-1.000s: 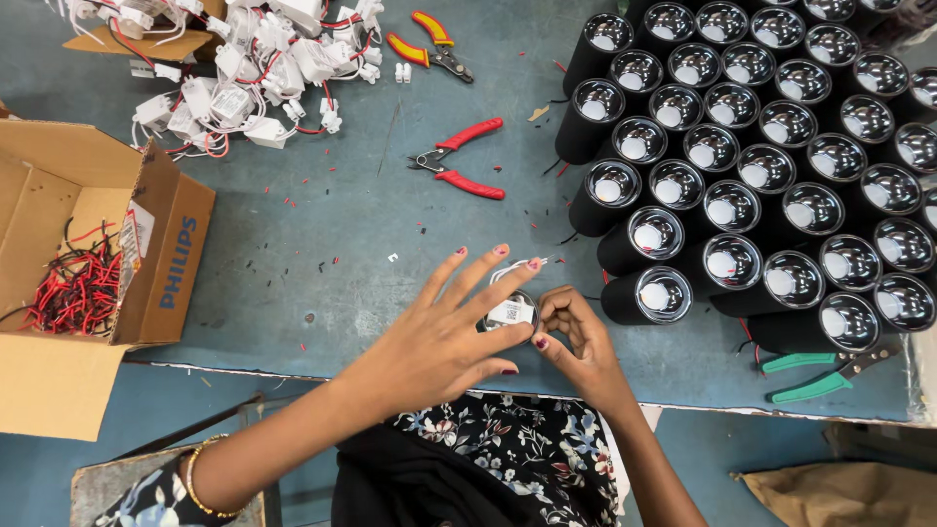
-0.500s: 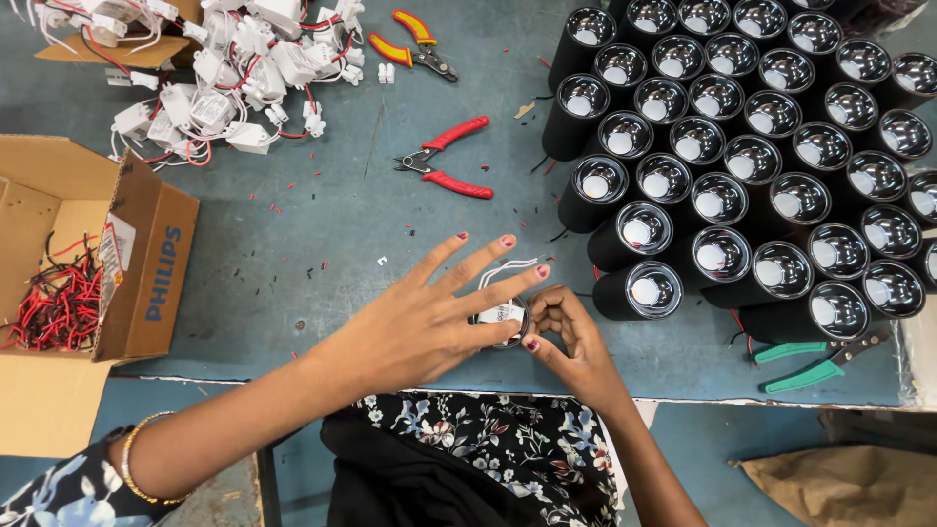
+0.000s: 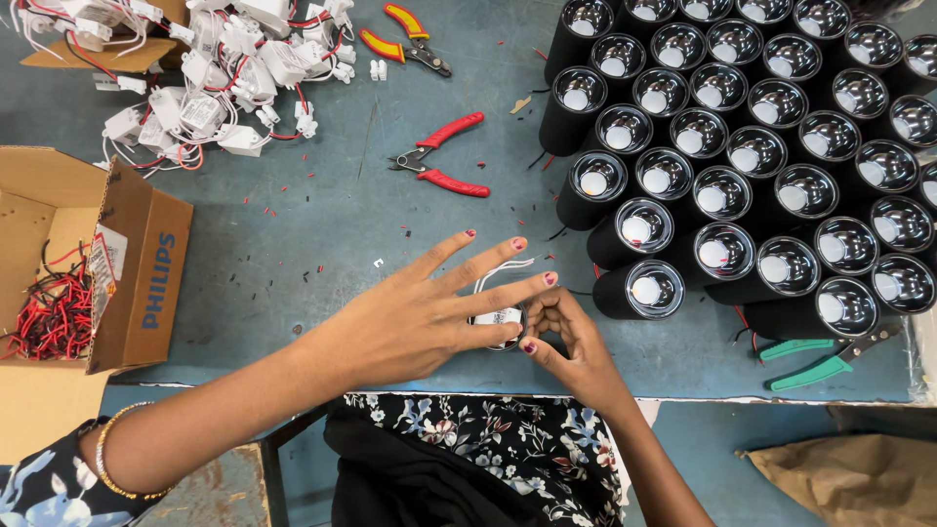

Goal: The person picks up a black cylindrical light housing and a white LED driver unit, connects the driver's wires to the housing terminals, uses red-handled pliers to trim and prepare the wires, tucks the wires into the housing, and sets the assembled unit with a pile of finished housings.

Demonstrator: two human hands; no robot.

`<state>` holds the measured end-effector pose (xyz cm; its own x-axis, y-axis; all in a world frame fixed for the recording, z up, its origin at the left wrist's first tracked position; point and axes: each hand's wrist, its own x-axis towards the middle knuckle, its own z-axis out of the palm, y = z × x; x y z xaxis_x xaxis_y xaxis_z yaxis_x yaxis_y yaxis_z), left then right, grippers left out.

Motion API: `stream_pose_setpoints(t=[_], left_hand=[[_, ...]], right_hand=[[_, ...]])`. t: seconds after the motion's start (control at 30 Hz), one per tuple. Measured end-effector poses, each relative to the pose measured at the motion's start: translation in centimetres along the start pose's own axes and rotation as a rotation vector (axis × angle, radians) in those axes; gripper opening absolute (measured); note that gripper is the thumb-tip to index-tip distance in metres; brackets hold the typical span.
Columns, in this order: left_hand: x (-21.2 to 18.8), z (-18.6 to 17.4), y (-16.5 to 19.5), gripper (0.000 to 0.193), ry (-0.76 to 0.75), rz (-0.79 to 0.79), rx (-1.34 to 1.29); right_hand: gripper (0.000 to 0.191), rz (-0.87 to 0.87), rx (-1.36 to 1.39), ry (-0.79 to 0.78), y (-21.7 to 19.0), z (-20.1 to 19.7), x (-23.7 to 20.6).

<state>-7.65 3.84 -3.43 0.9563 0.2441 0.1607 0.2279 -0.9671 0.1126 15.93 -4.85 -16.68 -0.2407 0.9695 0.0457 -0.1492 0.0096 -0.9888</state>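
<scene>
My left hand (image 3: 420, 312) lies over the blue-grey table (image 3: 293, 244) with its fingers spread, the thumb and lower fingers pressing a small round part (image 3: 500, 320) with a white face and thin white wires. My right hand (image 3: 566, 344) meets it from the right, fingertips pinched on the same part near the table's front edge. Most of the part is hidden under my fingers. Just to the right stands the nearest of several black cylindrical lamps (image 3: 639, 290) with shiny reflector tops.
Black lamps fill the right side (image 3: 781, 146). Red-handled cutters (image 3: 441, 166) lie at mid-table, orange-handled pliers (image 3: 405, 34) at the back, green-handled pliers (image 3: 825, 356) at front right. A pile of white modules with wires (image 3: 215, 78) sits back left. An open cardboard box (image 3: 127, 263) holds red and black wires.
Both hands stay on the small part at the front edge. My left fingers have spread a little wider and flatter. The view has shifted slightly.
</scene>
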Motion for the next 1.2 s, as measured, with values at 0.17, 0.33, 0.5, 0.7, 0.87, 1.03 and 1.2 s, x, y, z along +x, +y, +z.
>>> stream_pose_setpoints(t=[0.17, 0.33, 0.5, 0.7, 0.87, 1.03, 1.2], left_hand=[[0.1, -0.2, 0.0, 0.038, 0.005, 0.016, -0.026], [0.5, -0.3, -0.1, 0.032, -0.015, 0.007, -0.048], [0.7, -0.1, 0.2, 0.04, 0.006, -0.014, -0.036], [0.5, 0.1, 0.9, 0.05, -0.025, -0.042, 0.078], [-0.5, -0.3, 0.4, 0.057, -0.032, -0.009, 0.058], [-1.4, -0.1, 0.2, 0.058, -0.013, -0.009, 0.008], [-1.6, 0.2, 0.5, 0.056, -0.005, 0.008, 0.047]], right_hand=[[0.038, -0.003, 0.013, 0.006, 0.0, 0.1, 0.0], [0.036, 0.006, 0.011, 0.0, 0.0, 0.1, -0.1], [0.036, 0.009, 0.004, -0.003, 0.2, 0.0, -0.1], [0.034, 0.002, 0.021, -0.008, 0.2, -0.1, -0.1], [0.032, -0.002, 0.01, -0.005, 0.3, -0.1, 0.2], [0.032, 0.005, 0.012, 0.009, 0.5, -0.2, 0.2], [0.031, 0.002, 0.001, 0.0, 0.4, -0.3, 0.2]])
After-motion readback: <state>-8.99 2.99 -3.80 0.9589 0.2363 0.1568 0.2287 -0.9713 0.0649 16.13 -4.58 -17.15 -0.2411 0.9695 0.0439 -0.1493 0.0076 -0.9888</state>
